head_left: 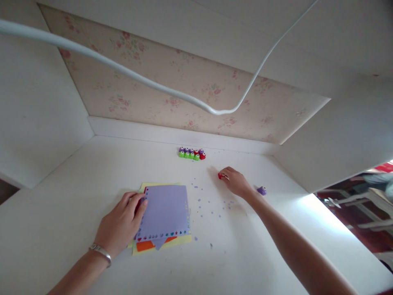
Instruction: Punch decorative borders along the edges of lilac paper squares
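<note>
My left hand (121, 223), with a silver bracelet at the wrist, has its curled fingers and thumb on the left edge of a purple sheet of paper (166, 209). Small punched shapes, some showing other colours, run along the sheet's left, right and bottom edges. Beneath it lie a yellow sheet (184, 239) and an orange piece (145, 246). Farther right, my right hand (236, 180) is closed around a small red craft punch (220, 175), low over the table and partly hidden by the fingers. A purple craft punch (262, 190) lies beside my right forearm.
Several green, purple and red craft punches (192, 155) stand in two rows near the back wall. Tiny purple paper cut-outs (199, 200) are scattered over the white table (215, 262). A white cable (172, 92) hangs across the upper view. Side panels flank the table.
</note>
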A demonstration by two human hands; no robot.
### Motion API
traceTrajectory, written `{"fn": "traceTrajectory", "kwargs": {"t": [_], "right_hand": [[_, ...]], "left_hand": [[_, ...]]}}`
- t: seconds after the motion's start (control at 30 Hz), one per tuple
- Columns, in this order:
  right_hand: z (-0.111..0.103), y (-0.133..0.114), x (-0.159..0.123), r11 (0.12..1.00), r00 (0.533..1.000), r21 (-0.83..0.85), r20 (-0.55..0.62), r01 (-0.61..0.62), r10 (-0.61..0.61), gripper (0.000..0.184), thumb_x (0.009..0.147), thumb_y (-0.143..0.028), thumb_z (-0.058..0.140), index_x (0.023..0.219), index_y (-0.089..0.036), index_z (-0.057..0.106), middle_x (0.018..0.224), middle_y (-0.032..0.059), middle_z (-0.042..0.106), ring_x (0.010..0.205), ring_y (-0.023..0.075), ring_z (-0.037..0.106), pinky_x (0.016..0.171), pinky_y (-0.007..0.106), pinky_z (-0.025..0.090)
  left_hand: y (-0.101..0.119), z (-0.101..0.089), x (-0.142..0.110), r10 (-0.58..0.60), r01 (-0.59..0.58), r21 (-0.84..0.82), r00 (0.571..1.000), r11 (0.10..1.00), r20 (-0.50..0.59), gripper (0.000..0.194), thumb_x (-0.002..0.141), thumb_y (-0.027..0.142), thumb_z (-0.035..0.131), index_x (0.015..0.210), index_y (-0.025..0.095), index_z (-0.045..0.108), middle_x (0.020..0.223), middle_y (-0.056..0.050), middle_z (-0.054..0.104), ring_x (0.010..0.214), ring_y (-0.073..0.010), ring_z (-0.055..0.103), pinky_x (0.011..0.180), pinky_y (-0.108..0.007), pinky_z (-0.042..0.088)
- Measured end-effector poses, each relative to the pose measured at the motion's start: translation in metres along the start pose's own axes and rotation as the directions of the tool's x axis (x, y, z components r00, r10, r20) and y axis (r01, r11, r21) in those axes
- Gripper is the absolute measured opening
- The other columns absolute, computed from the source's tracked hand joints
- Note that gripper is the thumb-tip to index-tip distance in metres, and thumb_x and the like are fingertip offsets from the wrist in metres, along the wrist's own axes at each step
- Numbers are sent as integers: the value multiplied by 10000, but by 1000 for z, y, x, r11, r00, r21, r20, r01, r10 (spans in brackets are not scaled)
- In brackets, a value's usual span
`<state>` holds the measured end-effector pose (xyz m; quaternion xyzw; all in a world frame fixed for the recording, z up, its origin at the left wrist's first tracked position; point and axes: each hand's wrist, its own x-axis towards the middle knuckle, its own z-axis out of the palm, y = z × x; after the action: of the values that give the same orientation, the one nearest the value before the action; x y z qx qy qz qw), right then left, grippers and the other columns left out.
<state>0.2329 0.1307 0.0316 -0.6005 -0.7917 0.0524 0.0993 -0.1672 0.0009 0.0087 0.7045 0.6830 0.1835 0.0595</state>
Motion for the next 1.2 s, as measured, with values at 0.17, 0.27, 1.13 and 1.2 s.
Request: {"fn": "traceTrajectory", "kwargs": {"t": [0.17, 0.27, 1.13, 1.2], "right_hand": [[26, -30, 43, 993, 994, 98, -88, 69, -60, 304, 861, -90, 499, 1060, -245, 670, 1102, 27, 717, 1002, 176, 654, 892, 290, 472], [36, -36, 65, 992, 990, 116, -142, 45, -28, 307, 865, -86, 476, 1060, -227, 665, 1058, 31, 735, 950, 182, 671, 863, 296, 481], [-46, 67, -88, 913, 906, -28, -135, -408, 400, 289, 850, -415, 531, 1000, -255, 719, 916, 44, 756, 748, 210, 692, 749, 335, 521], [-42, 76, -112, 916, 907, 23, -132, -401, 401, 340, 856, -474, 522, 1030, -254, 715, 995, 64, 746, 763, 216, 695, 742, 349, 533]], "left_hand": [[1, -2, 0, -14, 14, 3, 1000, 1000, 15, 359, 1017, 410, 298, 1161, 244, 582, 1230, -37, 591, 963, -170, 664, 718, -265, 538], [2, -2, -1, -26, 26, 4, 999, 1000, 32, 347, 1020, 398, 308, 1168, 243, 580, 1244, -37, 582, 960, -170, 665, 724, -273, 542], [-1, 0, -2, 17, -17, -14, 1000, 1000, 6, 379, 1012, 432, 300, 1151, 227, 587, 1214, -50, 591, 966, -198, 651, 690, -294, 530], [-2, 1, -1, 7, -7, -39, 1000, 999, -5, 388, 1003, 445, 305, 1144, 227, 594, 1214, -53, 595, 957, -201, 656, 699, -301, 536]]}}
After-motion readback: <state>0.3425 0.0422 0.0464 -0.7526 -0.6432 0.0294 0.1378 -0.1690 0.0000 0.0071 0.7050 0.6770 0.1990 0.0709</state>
